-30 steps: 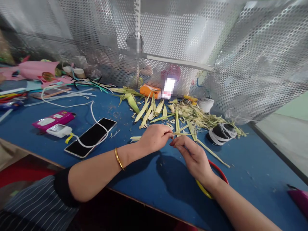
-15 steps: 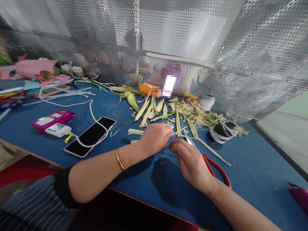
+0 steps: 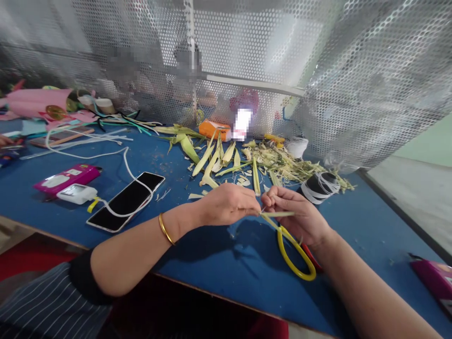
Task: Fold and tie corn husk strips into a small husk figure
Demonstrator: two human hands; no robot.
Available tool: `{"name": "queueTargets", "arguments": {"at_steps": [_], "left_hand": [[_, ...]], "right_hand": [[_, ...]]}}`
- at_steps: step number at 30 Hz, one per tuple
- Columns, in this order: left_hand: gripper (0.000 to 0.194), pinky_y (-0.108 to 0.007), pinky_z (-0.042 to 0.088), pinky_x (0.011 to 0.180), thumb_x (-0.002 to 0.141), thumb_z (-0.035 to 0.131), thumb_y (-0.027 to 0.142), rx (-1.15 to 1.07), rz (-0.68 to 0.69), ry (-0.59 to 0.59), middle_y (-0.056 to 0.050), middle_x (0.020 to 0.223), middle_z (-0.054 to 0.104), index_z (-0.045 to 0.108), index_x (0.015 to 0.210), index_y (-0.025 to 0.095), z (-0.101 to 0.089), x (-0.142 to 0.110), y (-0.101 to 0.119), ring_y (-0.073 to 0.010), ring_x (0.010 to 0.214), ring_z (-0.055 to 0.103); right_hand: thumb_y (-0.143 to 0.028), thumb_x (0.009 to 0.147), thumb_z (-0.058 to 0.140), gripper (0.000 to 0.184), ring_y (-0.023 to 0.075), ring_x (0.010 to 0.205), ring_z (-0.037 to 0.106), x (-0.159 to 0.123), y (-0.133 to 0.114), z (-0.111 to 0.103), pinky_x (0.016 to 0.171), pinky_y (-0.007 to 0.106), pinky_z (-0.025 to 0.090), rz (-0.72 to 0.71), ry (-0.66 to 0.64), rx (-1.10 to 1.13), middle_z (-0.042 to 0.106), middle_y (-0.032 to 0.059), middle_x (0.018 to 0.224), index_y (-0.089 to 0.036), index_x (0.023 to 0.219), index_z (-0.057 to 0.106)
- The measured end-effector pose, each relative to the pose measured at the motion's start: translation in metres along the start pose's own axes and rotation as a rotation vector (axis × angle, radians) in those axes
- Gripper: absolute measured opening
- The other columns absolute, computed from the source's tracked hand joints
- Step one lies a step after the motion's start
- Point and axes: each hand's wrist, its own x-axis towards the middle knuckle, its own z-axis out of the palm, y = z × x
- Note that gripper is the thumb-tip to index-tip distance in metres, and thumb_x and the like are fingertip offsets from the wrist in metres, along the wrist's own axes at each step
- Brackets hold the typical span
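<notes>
My left hand is closed in a pinch at the end of a narrow pale-green corn husk strip, which sticks out to the right. Close beside it, my right hand is also pinched, with thumb and forefinger on a fine white thread that runs to the husk at my left fingertips. Below my right palm lie scissors with one yellow and one red handle; their blades are hidden. Loose corn husks lie just beyond both hands.
Right of the husk pile rests a black spool wound with white thread. On the left are a phone, a white cable and a magenta box. An orange packet and a lit screen stand before the perforated sheet.
My right hand has moved up and right, and turned palm inward. The husk strip now shows between my hands, and the yellow scissor handle has come into sight. The view has shifted slightly.
</notes>
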Motion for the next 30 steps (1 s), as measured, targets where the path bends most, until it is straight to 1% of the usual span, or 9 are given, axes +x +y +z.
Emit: {"name": "queueTargets", "arguments": {"at_steps": [3, 6, 10, 16, 20, 24, 25, 27, 30], "left_hand": [[0.022, -0.024, 0.046, 0.069, 0.095, 0.05, 0.023, 0.035, -0.146, 0.196, -0.005, 0.079, 0.067, 0.069, 0.087, 0.016, 0.002, 0.0, -0.002, -0.0123, 0.074, 0.06], [0.021, -0.025, 0.046, 0.069, 0.094, 0.051, 0.022, 0.12, -0.264, 0.353, -0.005, 0.079, 0.068, 0.069, 0.084, 0.016, 0.008, 0.0, -0.005, -0.0129, 0.075, 0.061], [0.019, -0.026, 0.046, 0.067, 0.09, 0.054, 0.019, 0.205, -0.357, 0.4, -0.003, 0.076, 0.068, 0.069, 0.079, 0.017, 0.016, -0.001, -0.005, -0.0137, 0.072, 0.061], [0.019, -0.026, 0.044, 0.066, 0.088, 0.054, 0.017, 0.247, -0.401, 0.314, -0.003, 0.076, 0.069, 0.068, 0.077, 0.017, 0.022, 0.0, 0.0, -0.0151, 0.072, 0.062], [0.023, -0.027, 0.043, 0.064, 0.089, 0.051, 0.017, 0.345, -0.422, 0.176, -0.004, 0.074, 0.067, 0.066, 0.072, 0.016, 0.023, -0.001, -0.003, -0.0169, 0.072, 0.062], [0.02, -0.028, 0.041, 0.059, 0.089, 0.051, 0.019, 0.421, -0.274, -0.02, -0.005, 0.074, 0.065, 0.068, 0.079, 0.015, 0.018, -0.002, -0.007, -0.0179, 0.068, 0.061], [0.019, -0.027, 0.041, 0.058, 0.089, 0.052, 0.018, 0.417, -0.217, -0.066, -0.005, 0.073, 0.065, 0.068, 0.08, 0.015, 0.016, -0.002, -0.007, -0.0178, 0.067, 0.061], [0.019, -0.026, 0.041, 0.057, 0.089, 0.052, 0.017, 0.323, -0.109, -0.133, -0.005, 0.073, 0.065, 0.068, 0.078, 0.015, 0.011, -0.002, -0.007, -0.0165, 0.066, 0.061], [0.017, -0.022, 0.045, 0.064, 0.091, 0.055, 0.018, -0.041, -0.037, -0.144, -0.004, 0.079, 0.069, 0.07, 0.081, 0.017, 0.005, 0.0, -0.003, -0.0133, 0.073, 0.064]], "right_hand": [[-0.03, 0.074, 0.07, 0.016, 0.0151, 0.067, 0.057, 0.004, 0.011, 0.005, 0.071, 0.032, 0.051, 0.018, 0.046, 0.207, 0.059, 0.0006, 0.076, -0.021, 0.075, 0.057], [-0.03, 0.076, 0.07, 0.013, 0.0157, 0.075, 0.062, 0.005, 0.019, 0.017, 0.084, 0.035, 0.051, 0.013, 0.09, 0.316, 0.062, 0.001, 0.081, -0.022, 0.077, 0.06], [-0.029, 0.079, 0.069, 0.009, 0.0164, 0.086, 0.064, 0.001, 0.023, 0.035, 0.093, 0.035, 0.048, -0.042, 0.182, 0.34, 0.066, 0.0016, 0.086, -0.022, 0.077, 0.064], [-0.028, 0.082, 0.067, 0.011, 0.0174, 0.082, 0.06, -0.006, 0.028, 0.051, 0.084, 0.032, 0.047, -0.191, 0.27, 0.133, 0.067, 0.003, 0.08, -0.02, 0.075, 0.068], [-0.028, 0.085, 0.063, 0.012, 0.0185, 0.083, 0.06, -0.007, 0.03, 0.051, 0.081, 0.032, 0.046, -0.264, 0.281, -0.096, 0.068, 0.0028, 0.083, -0.021, 0.077, 0.068], [-0.029, 0.086, 0.061, 0.014, 0.0162, 0.07, 0.056, -0.007, 0.017, 0.039, 0.068, 0.029, 0.043, -0.282, 0.271, -0.385, 0.064, 0.0013, 0.075, -0.021, 0.076, 0.066], [-0.03, 0.085, 0.062, 0.015, 0.0157, 0.068, 0.054, -0.007, 0.012, 0.034, 0.066, 0.029, 0.042, -0.269, 0.248, -0.418, 0.062, 0.0009, 0.072, -0.02, 0.075, 0.065], [-0.032, 0.084, 0.064, 0.017, 0.0153, 0.066, 0.051, -0.007, 0.002, 0.022, 0.063, 0.028, 0.04, -0.204, 0.122, -0.395, 0.06, 0.0009, 0.069, -0.02, 0.071, 0.065], [-0.033, 0.081, 0.067, 0.018, 0.0137, 0.064, 0.049, -0.005, -0.005, 0.008, 0.061, 0.028, 0.04, -0.036, -0.062, -0.144, 0.06, 0.0013, 0.072, -0.019, 0.07, 0.066]]}}
